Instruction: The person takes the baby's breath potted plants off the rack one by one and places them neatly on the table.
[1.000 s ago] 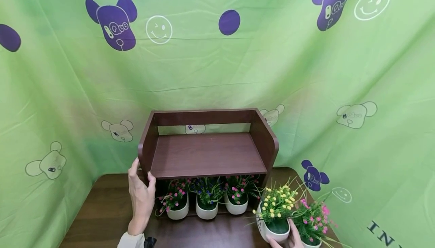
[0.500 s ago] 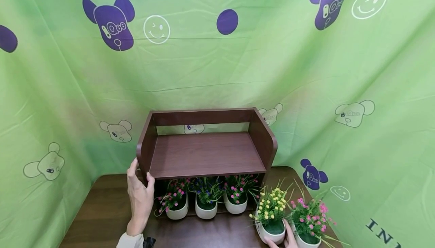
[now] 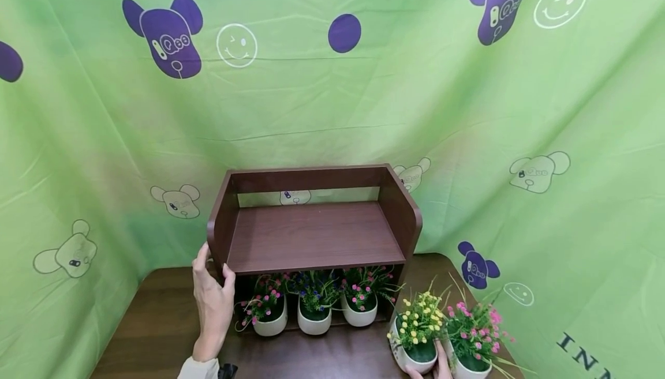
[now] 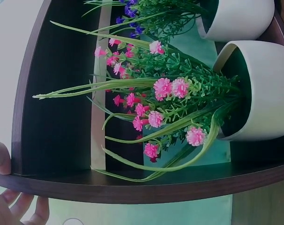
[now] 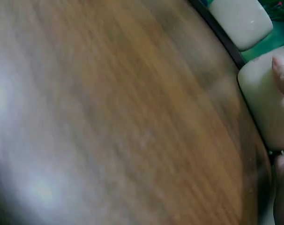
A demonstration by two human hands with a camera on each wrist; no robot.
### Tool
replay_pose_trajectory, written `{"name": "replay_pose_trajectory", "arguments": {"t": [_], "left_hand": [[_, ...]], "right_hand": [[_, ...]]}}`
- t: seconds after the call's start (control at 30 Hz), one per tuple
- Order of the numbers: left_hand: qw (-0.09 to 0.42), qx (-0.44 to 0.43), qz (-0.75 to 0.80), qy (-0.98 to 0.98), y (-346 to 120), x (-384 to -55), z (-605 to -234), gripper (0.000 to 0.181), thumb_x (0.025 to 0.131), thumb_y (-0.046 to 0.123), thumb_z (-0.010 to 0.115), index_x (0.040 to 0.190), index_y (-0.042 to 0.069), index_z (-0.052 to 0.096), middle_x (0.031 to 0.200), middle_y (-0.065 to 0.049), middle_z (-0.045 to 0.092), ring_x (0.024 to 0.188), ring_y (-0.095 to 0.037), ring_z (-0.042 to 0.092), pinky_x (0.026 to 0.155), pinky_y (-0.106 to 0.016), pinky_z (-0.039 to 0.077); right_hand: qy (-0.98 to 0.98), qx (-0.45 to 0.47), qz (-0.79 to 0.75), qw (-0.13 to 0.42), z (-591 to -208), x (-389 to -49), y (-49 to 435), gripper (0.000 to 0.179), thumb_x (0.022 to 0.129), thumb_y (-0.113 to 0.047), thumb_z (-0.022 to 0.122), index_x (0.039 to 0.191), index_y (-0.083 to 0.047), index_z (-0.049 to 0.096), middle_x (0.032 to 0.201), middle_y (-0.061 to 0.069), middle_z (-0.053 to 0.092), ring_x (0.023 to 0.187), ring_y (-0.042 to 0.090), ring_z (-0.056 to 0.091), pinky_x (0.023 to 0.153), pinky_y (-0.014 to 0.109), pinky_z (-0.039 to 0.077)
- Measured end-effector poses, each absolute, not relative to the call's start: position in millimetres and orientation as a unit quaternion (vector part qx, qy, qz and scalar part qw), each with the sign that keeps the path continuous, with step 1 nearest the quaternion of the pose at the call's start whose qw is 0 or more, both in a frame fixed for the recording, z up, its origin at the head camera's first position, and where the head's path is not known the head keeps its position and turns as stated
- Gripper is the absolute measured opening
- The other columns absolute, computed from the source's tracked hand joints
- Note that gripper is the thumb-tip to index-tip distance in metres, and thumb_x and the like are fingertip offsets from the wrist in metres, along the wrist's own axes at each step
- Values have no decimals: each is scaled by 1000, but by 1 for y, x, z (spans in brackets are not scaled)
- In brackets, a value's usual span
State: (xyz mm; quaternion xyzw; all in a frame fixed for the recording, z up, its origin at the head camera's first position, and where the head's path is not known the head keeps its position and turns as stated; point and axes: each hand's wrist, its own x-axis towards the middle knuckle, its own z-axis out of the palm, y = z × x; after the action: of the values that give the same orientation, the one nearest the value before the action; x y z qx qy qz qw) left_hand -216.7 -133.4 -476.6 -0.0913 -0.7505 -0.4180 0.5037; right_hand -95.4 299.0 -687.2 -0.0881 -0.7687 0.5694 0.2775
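My left hand (image 3: pixel 213 304) grips the left side panel of a dark brown wooden shelf (image 3: pixel 317 235). In the left wrist view the thumb (image 4: pixel 0 158) lies on one side of that panel and the fingers on the other. At the lower right my right hand (image 3: pixel 441 361) holds a white pot (image 3: pixel 401 349) with yellow flowers (image 3: pixel 418 318). The right wrist view has its thumb (image 5: pixel 283 75) on the white pot (image 5: pixel 264 103), low at the table surface. Close on its right stands another white pot (image 3: pixel 470 366) with pink flowers (image 3: pixel 478 330).
Under the shelf board stand three white pots: a left pink-flowered one (image 3: pixel 271 324), a blue-flowered one (image 3: pixel 314 322) and a right pink-flowered one (image 3: pixel 360 314). Shelf and pots stand on a brown wooden table (image 3: pixel 150 315). A green printed cloth (image 3: pixel 291 108) hangs behind and at both sides.
My right hand and the yellow-flowered pot have shifted slightly left and down from a second ago. The left hand keeps its grip on the shelf. The head view has drifted slightly.
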Motion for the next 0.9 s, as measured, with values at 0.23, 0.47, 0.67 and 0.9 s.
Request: {"name": "replay_pose_trajectory", "arguments": {"t": [0.23, 0.47, 0.67, 0.9], "left_hand": [[513, -101, -413, -746, -133, -217, -474, 70, 79, -15, 60, 141, 5, 34, 119, -22, 51, 102, -31, 50, 78, -36, 36], [512, -106, -413, -745, -133, -218, -474, 68, 80, -14, 59, 141, 4, 34, 116, -22, 51, 103, -31, 49, 85, -26, 34], [512, -108, -413, -746, -134, -218, -475, 68, 81, -14, 58, 141, 3, 34, 115, -23, 51, 103, -32, 49, 85, -26, 34], [513, -105, -415, -745, -133, -218, -475, 69, 80, -15, 58, 141, 4, 34, 116, -22, 51, 105, -31, 49, 85, -26, 34]], "right_hand": [[-830, 6, 415, 372, -696, -99, 311, 110, 55, -5, 89, 148, 3, 29, 145, 21, 37, 130, -8, 26, 102, 9, 21], [-779, -21, 491, 388, -700, -102, 303, 106, 51, 13, 83, 142, 9, 29, 139, -7, 41, 123, -7, 36, 96, 8, 29], [-701, -66, 582, 407, -702, -104, 295, 93, 46, 29, 73, 127, 16, 28, 120, -20, 49, 108, -8, 49, 86, 10, 37], [-730, -117, 580, 343, -696, -101, 296, 108, 57, 18, 80, 147, -2, 24, 138, -1, 44, 116, -11, 39, 90, 6, 31]]}}
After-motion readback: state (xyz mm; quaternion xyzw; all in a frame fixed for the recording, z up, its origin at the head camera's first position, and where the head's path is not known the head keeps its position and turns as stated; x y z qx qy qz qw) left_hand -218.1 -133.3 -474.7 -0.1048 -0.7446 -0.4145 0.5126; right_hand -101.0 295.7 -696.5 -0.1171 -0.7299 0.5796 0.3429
